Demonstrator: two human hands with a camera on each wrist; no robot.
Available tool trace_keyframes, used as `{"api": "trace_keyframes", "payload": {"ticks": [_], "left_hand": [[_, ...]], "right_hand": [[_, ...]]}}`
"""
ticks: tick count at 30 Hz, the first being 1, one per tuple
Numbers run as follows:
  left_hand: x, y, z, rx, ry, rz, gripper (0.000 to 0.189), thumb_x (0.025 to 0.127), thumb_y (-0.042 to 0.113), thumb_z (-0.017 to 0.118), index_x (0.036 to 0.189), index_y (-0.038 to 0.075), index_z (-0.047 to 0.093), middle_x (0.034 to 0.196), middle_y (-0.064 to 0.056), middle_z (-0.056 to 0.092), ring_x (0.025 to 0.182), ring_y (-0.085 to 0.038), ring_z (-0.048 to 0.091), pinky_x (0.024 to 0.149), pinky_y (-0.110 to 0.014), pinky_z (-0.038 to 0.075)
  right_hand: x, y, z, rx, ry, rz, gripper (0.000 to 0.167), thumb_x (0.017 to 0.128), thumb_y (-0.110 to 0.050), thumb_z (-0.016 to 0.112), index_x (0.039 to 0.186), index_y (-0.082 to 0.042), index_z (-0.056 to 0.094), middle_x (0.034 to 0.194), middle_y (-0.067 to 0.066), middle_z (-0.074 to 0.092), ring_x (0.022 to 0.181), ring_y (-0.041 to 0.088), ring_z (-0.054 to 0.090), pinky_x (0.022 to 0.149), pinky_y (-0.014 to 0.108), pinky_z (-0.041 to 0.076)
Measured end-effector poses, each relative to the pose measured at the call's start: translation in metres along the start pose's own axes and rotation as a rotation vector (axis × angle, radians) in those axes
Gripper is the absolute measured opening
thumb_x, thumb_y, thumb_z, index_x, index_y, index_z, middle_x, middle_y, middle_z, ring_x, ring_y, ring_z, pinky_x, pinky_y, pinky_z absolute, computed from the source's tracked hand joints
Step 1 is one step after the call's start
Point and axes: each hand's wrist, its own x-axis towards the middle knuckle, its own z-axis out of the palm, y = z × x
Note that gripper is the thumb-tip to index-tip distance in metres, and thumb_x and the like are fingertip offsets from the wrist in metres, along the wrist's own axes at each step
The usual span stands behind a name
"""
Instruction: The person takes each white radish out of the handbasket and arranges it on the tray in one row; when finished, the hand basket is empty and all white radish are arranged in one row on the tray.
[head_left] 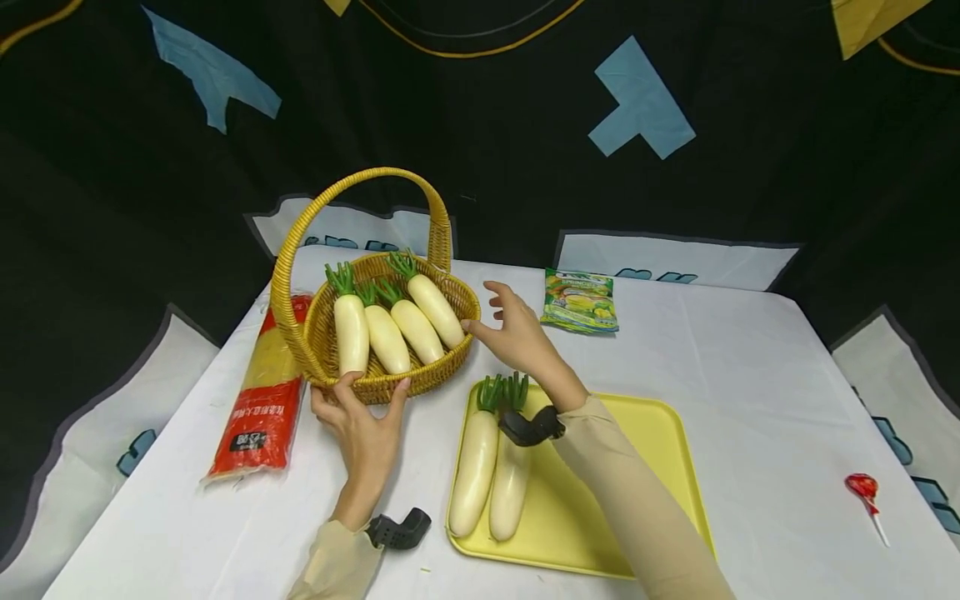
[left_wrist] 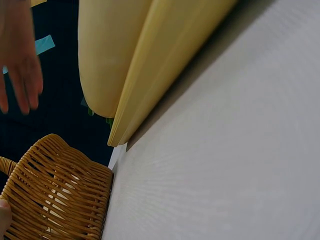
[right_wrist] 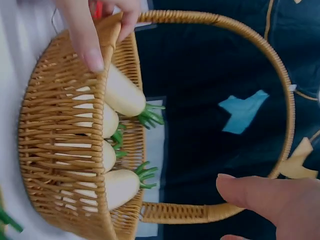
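On the bench (head_left: 750,375), the left grip (head_left: 367,425) pinches a woven, rounded basket (head_left: 420,383) of smooth, tapered radishes (head_left: 351,333); the right grip (head_left: 521,333), fingers spread, holds nothing. A sleeve (head_left: 637,500) hides part of the tray (head_left: 558,517).

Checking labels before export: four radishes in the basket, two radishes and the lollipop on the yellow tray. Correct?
No: the lollipop isn't on the yellow tray; the head view shows it on the white tablecloth, right of the tray. Four radishes in the basket and two on the tray are right.
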Motion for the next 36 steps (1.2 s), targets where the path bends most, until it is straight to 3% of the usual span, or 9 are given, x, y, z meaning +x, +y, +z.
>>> {"api": "trace_keyframes", "payload": {"ticks": [6,15,27,36], "left_hand": [[0.0,0.0,0.0,0.011,0.002,0.001,0.066,0.072,0.042,0.073,0.115,0.007,0.037,0.139,-0.027,0.003,0.128,-0.042,0.014,0.103,-0.053,0.019],[-0.002,0.0,0.001,0.011,0.005,-0.006,0.064,0.073,0.044,0.072,0.114,0.009,0.038,0.14,-0.026,0.001,0.13,-0.042,0.011,0.104,-0.054,0.018],[0.0,0.0,0.0,0.009,0.018,0.017,0.063,0.073,0.042,0.072,0.112,0.008,0.038,0.137,-0.029,0.004,0.129,-0.044,0.013,0.103,-0.055,0.018],[0.0,0.001,-0.001,0.019,0.011,0.008,0.064,0.071,0.043,0.073,0.112,0.008,0.038,0.137,-0.029,0.004,0.129,-0.044,0.012,0.103,-0.055,0.018]], "right_hand": [[0.036,-0.008,0.017,-0.025,-0.053,-0.024,0.069,0.084,-0.029,0.062,0.141,-0.011,0.027,0.138,0.015,0.04,0.125,0.03,0.04,0.098,0.045,0.039],[0.065,0.005,0.041,-0.061,-0.134,-0.049,0.07,0.084,-0.023,0.063,0.141,-0.008,0.025,0.141,0.018,0.036,0.13,0.03,0.035,0.102,0.044,0.034],[0.081,0.008,0.058,-0.23,-0.151,-0.027,0.071,0.083,-0.02,0.063,0.142,-0.007,0.024,0.141,0.021,0.032,0.13,0.03,0.035,0.101,0.04,0.037],[0.084,0.004,0.069,-0.263,-0.151,0.016,0.068,0.087,-0.024,0.058,0.142,-0.009,0.022,0.143,0.02,0.03,0.128,0.031,0.037,0.099,0.041,0.039]]}}
